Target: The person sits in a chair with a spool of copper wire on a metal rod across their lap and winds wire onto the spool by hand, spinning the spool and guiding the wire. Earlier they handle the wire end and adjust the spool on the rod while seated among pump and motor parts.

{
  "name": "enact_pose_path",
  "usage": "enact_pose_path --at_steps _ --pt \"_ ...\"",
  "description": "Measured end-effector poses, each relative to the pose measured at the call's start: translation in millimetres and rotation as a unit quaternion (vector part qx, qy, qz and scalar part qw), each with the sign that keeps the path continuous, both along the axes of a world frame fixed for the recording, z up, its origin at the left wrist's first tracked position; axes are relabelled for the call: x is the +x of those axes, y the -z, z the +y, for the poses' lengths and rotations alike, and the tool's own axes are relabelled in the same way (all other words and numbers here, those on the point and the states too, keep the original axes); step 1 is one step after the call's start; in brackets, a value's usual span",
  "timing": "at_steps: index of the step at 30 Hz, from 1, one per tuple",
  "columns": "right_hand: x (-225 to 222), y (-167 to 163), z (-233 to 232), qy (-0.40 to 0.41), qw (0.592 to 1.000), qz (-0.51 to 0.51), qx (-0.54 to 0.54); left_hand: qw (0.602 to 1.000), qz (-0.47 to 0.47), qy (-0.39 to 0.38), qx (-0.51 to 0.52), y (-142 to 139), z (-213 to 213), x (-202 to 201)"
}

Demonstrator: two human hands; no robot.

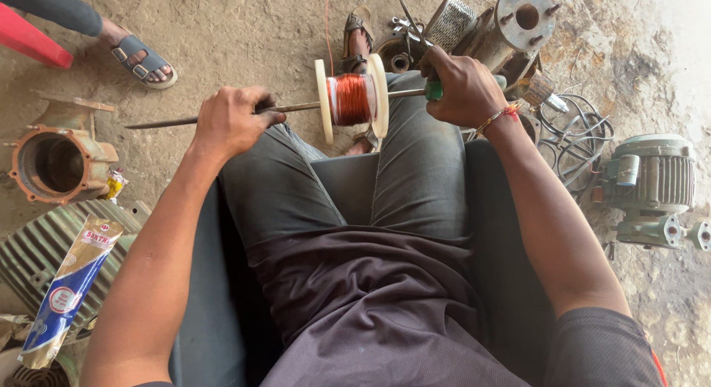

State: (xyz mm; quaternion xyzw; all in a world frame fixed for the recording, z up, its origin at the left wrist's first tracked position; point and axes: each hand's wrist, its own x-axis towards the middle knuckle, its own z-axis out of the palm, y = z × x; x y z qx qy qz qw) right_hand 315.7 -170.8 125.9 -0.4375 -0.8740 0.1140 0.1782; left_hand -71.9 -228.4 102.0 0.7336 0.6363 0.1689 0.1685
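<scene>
A cream plastic spool (379,91) wound with copper-red wire (350,99) sits on a long metal rod (159,122) that runs across above my knees. My left hand (231,122) is shut around the rod to the left of the spool. My right hand (462,87) is shut on the rod's green handle (434,90) to the right of the spool. A thin strand of red wire (326,20) runs up from the spool toward the top of the view. I sit on a dark seat (511,283).
Motor housings lie on the concrete floor: an open round casing (55,165) and a ribbed body (33,257) at left, a green motor (655,183) at right, metal parts (511,24) at the top. A long printed packet (70,291) lies at left. Another person's sandalled foot (141,61) is at upper left.
</scene>
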Motion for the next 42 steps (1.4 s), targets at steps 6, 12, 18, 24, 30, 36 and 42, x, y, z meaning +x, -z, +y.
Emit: enact_pose_path --at_steps 6,12,18,24,30,36,42 --pt "0 -1 2 -0.059 0.998 -0.011 -0.011 1.0 -0.016 0.018 0.016 3 1 -2" --pt "-7 2 -2 0.011 0.994 -0.106 0.02 0.999 -0.023 0.027 -0.008 0 0 0" --pt "-2 -2 3 0.03 0.998 -0.045 -0.026 0.989 -0.046 0.001 -0.137 -10 0 7" --pt "2 12 8 -0.045 0.989 -0.014 -0.141 0.994 -0.067 0.083 0.002 -5 -2 3" --pt "6 13 12 -0.084 0.971 0.08 -0.211 0.995 -0.031 0.029 0.086 -3 1 -9" --pt "-8 5 1 -0.019 0.997 -0.058 -0.044 0.999 -0.024 0.01 0.04 -2 4 -9" --pt "-3 -8 -2 0.009 0.998 -0.043 0.044 0.998 -0.038 0.02 -0.043 -2 3 -3"
